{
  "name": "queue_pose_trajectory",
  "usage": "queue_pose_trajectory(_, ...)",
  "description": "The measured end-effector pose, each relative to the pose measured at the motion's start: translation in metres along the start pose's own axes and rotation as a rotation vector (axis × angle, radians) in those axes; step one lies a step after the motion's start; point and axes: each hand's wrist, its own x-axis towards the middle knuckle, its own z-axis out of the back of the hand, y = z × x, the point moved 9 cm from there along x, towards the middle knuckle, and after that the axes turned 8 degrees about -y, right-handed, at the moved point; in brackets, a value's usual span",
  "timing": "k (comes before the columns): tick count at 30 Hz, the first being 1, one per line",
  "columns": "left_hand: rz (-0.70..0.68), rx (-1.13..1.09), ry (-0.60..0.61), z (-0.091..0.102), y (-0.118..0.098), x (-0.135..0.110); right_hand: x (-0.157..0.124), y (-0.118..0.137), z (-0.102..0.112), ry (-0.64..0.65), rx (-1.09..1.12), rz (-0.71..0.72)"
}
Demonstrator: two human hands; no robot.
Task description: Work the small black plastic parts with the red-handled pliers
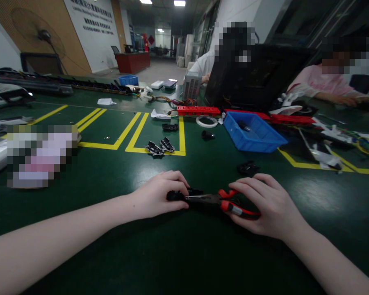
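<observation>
My left hand (164, 194) is closed around a small black plastic part (176, 196), low over the green table. In my right hand (266, 205) are needle-nose pliers (223, 199) with red and black handles. Their jaws point left and reach the black part beside my left fingertips; whether they grip it I cannot tell. Just beyond my right hand lies another black part (248, 167). Two black and silver pieces (160, 146) rest on the yellow tape line, with a dark piece (170, 127) behind them.
A blue bin (253, 133) with a dark piece inside stands at the right. Behind it run red power strips (199, 110) and a large black panel (255, 78). A white ring (206, 121) and a black cylinder (208, 135) lie nearby. Two people sit across the table.
</observation>
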Motion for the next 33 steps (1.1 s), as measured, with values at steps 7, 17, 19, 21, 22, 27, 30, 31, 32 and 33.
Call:
queue_pose_trajectory(7, -0.006, 0.007, -0.001, 0.001, 0.000, 0.001, 0.000, 0.000, -0.003, 0.026, 0.034, -0.014)
queue_pose_trajectory(17, -0.059, -0.060, -0.011, -0.003, 0.005, -0.001, -0.009, -0.004, -0.010, 0.015, 0.025, -0.060)
queue_pose_trajectory(19, -0.055, -0.074, -0.005, -0.003, 0.006, -0.001, -0.006, -0.002, -0.007, 0.009, 0.014, -0.042)
queue_pose_trajectory(21, -0.045, -0.089, 0.001, -0.004, 0.006, 0.000, -0.004, 0.001, -0.005, 0.008, 0.003, -0.026)
queue_pose_trajectory(22, -0.040, -0.095, 0.006, -0.004, 0.006, 0.000, -0.004, 0.002, -0.004, 0.007, -0.001, -0.020)
queue_pose_trajectory(27, 0.005, -0.089, 0.012, -0.004, 0.005, -0.001, -0.004, 0.003, -0.005, 0.013, -0.023, -0.013)
queue_pose_trajectory(30, 0.005, -0.079, 0.018, -0.004, 0.004, -0.002, -0.005, 0.002, -0.005, 0.014, -0.034, -0.014)
queue_pose_trajectory(31, 0.002, -0.076, 0.018, -0.004, 0.004, -0.002, -0.005, 0.002, -0.006, 0.016, -0.036, -0.013)
queue_pose_trajectory(32, -0.001, -0.072, 0.018, -0.004, 0.004, -0.002, -0.005, 0.002, -0.006, 0.017, -0.036, -0.011)
queue_pose_trajectory(33, -0.006, -0.068, 0.017, -0.004, 0.005, -0.002, -0.004, 0.002, -0.006, 0.016, -0.036, -0.009)
